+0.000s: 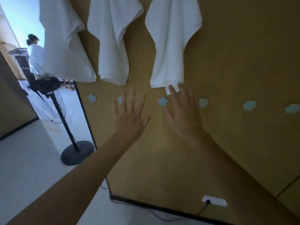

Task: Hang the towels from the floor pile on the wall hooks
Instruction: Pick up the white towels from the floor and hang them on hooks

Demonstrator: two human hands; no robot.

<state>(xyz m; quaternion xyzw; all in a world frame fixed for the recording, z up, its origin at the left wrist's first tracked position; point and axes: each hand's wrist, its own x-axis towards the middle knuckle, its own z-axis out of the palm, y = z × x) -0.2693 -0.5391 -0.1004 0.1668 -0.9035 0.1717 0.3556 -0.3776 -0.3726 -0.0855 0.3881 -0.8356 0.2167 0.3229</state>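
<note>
- On the ochre wall (243,62), three white towels hang side by side: left towel (65,46), middle towel (112,46), right towel (170,46). Their hooks lie above the frame, and the floor pile is out of view.
- Left hand (129,114): back toward the camera, fingers straight and spread, holding nothing, below the middle towel.
- Right hand (183,114): likewise spread and empty, fingertips at the right towel's lower hem (contact cannot be told).
- Step, as judged: settling the right towel. Stroke lightly downward; a sideways tug could slip it off its hook.
- Both forearms reach forward and up, nearly parallel.
</note>
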